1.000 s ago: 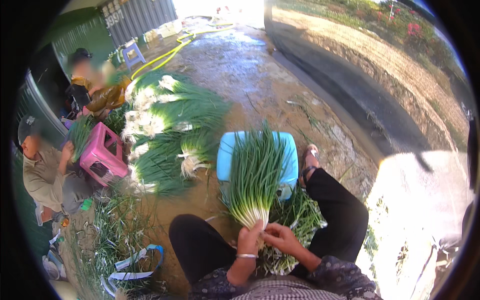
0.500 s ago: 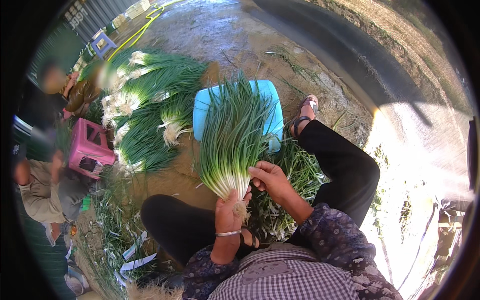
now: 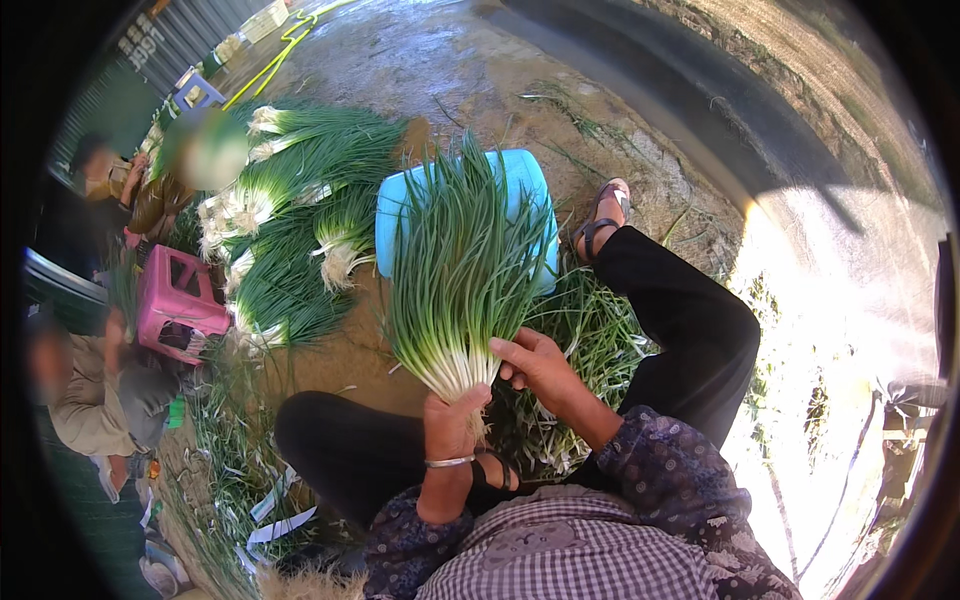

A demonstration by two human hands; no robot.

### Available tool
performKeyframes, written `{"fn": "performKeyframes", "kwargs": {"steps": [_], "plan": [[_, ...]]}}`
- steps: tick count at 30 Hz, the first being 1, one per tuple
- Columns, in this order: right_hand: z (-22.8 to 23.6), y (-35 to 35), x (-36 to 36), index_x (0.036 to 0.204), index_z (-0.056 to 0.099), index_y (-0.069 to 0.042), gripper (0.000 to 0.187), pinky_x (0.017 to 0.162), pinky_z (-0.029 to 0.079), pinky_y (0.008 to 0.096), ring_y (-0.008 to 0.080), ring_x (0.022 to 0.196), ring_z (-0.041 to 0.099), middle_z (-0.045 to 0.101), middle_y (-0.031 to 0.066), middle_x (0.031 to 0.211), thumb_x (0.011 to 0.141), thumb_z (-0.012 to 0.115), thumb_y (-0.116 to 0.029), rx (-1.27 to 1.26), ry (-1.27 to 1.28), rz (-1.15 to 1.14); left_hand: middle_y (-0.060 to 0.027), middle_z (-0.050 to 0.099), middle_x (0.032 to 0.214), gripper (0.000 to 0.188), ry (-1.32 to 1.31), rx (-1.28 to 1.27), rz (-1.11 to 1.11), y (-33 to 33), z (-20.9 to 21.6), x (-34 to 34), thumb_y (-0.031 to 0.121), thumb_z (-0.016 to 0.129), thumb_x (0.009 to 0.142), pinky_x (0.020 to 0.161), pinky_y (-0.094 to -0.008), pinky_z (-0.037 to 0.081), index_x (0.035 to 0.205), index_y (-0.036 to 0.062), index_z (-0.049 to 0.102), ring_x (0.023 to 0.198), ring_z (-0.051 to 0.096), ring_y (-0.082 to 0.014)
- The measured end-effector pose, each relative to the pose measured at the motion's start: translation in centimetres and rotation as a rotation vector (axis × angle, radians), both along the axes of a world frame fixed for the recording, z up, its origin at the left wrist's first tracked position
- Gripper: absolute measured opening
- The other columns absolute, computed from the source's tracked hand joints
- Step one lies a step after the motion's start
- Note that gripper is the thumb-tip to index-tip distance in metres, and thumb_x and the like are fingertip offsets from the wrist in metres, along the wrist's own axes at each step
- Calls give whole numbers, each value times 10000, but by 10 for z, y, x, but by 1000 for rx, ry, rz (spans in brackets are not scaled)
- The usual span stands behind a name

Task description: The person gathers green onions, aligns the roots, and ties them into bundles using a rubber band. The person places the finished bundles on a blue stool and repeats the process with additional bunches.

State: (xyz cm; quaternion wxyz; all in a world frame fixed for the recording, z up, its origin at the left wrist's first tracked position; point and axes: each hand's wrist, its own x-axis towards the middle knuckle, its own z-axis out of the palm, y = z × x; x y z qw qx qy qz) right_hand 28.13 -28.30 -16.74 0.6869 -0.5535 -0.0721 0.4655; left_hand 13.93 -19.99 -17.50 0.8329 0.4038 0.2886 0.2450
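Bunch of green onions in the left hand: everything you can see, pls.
The bunch of green onions has long, slim green leaves, fanned out and slightly wavy, paling to white stems with thin, pale roots at the near end. The left hand grips the white ends; the right hand has its thumb at the stems' right edge, though whether it pinches a stalk is unclear. The leaves point away from the person, overlapping the blue stool in view; contact there can't be told.
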Motion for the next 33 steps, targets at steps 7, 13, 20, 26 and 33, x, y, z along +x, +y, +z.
{"fn": "performKeyframes", "kwargs": {"steps": [7,13,20,26,33], "plan": [[-2,-6,-5,903,614,-30,241,459,382,207,62,547,525,608,7,690,827,710,-237,-31,-15,-35,-132,642,1070,405,-116,-65,133,1,7,3,-86,576,816,812,-388,576,1207,11,539,927,665,-250],[9,-21,-3,845,637,-34,310,452,405,197,64,503,544,673,60,726,864,701,-336,-155,102,348,-97,667,990,327,42,-93,187,6,10,1,-71,623,814,705,-315,582,1127,17,595,812,668,-190],[46,10,0,894,585,-28,147,574,499,350,224,695,640,600,86,902,884,626,-169,76,-1148,77,-87,656,1045,383,-22,-22,171,4,12,3,-89,621,807,749,-306,574,1170,27,577,873,658,-174],[28,-16,2,858,599,-50,98,612,511,405,319,763,618,586,92,866,833,649,-131,-140,-1424,177,-89,658,1051,415,-39,-49,264,7,11,4,-104,619,785,754,-271,554,1182,3,565,875,658,-160],[22,-21,-12,951,651,-37,95,566,473,309,214,663,603,587,81,819,859,655,-60,21,-958,-53,-87,679,979,390,27,30,263,8,9,1,-105,633,757,647,-239,528,1132,-5,593,798,662,-151]]}}
